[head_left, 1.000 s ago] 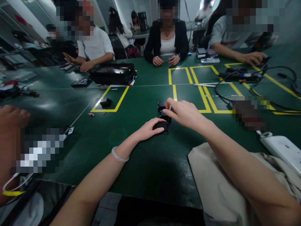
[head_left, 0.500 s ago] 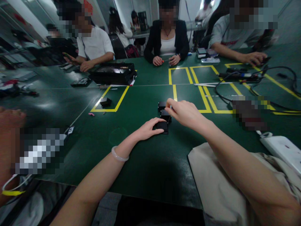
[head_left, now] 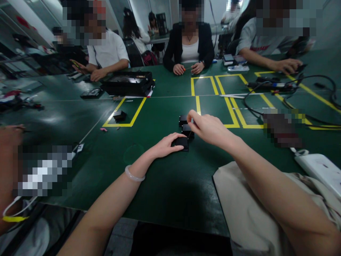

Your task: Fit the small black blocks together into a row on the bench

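Observation:
Three small black boxes stand in a row on the green table (head_left: pixel 160 185). My left hand (head_left: pixel 168 144) grips the near black box (head_left: pixel 182 143), its thumb on the near side and fingers on the far side. Beyond it are a middle black box (head_left: pixel 187 131) and a far black box (head_left: pixel 183 120). Over the right side of these two, my right hand (head_left: pixel 206 125) is closed in a pinch, fingertips pointing down. A thin sliver shows below the fingertips, too small to name.
Yellow tape outlines (head_left: pixel 197 103) mark the table. At the left are another small black box (head_left: pixel 119 116) and a black tray (head_left: pixel 128 83). Cables (head_left: pixel 250 106), a white power strip (head_left: pixel 321 170) and beige cloth (head_left: pixel 237 199) lie at the right. Several people sit around.
My left hand and the near black box have shifted slightly to the left. My right hand stays almost in place, its fingertips slightly more curled.

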### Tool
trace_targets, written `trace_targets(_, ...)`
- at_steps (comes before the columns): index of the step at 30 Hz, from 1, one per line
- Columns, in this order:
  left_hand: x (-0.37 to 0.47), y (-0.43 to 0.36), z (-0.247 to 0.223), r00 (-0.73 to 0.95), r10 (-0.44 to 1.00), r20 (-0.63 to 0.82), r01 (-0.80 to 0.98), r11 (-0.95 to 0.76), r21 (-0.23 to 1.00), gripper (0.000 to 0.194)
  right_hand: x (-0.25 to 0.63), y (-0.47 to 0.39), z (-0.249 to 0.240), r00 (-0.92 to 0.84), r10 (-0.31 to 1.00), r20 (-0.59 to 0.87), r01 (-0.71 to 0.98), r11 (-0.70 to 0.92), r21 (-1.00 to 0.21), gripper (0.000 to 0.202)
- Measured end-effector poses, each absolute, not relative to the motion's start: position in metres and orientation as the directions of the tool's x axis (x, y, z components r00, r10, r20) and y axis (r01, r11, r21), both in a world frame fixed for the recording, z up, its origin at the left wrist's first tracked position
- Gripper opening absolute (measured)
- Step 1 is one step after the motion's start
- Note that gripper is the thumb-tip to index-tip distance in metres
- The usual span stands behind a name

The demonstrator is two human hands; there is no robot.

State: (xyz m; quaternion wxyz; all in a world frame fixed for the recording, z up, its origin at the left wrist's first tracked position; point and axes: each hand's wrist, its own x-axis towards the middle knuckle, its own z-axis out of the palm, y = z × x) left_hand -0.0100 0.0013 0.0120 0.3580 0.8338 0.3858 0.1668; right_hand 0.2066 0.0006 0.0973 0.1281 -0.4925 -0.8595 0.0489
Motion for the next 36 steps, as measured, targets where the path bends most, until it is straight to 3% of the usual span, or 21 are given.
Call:
trace_targets(4,-0.0091,0.0011,0.0113,0.637,0.771,-0.005,0.535,-0.438,0.723,0.046,0.2065,0.0004,0.0957,-0.486,0.852,0.193,0.813,0.522,-0.258,0.024)
trace_targets(8,-0.008,0.0002,0.0113,0.619,0.785,-0.004,0.542,-0.423,0.726,0.044,0.2066,0.0021,0.0941,-0.475,0.86,0.187,0.838,0.507,-0.201,0.024)
trace_targets(15,-0.0071,0.0002,0.0111,0.619,0.785,0.003,0.539,-0.428,0.725,0.043,0.2063,0.0018,0.0946,-0.465,0.861,0.204,0.823,0.506,-0.258,0.024)
trace_targets(20,-0.007,0.0001,0.011,0.62,0.785,0.013,0.536,-0.435,0.723,0.042,0.2064,0.0023,0.0929,-0.478,0.858,0.189,0.832,0.511,-0.216,0.024)
trace_targets(26,-0.0068,0.0002,0.0111,0.623,0.782,0.011,0.536,-0.437,0.722,0.042,0.2061,0.0007,0.0933,-0.47,0.858,0.206,0.811,0.512,-0.282,0.026)
trace_targets(31,-0.0065,-0.0003,0.0117,0.618,0.786,0.007,0.543,-0.433,0.72,0.043,0.2064,0.0011,0.0932,-0.469,0.863,0.191,0.84,0.502,-0.205,0.024)
trace_targets(36,-0.006,-0.0011,0.014,0.619,0.785,-0.002,0.546,-0.428,0.72,0.043,0.2064,-0.0005,0.0941,-0.479,0.852,0.21,0.817,0.521,-0.249,0.024)
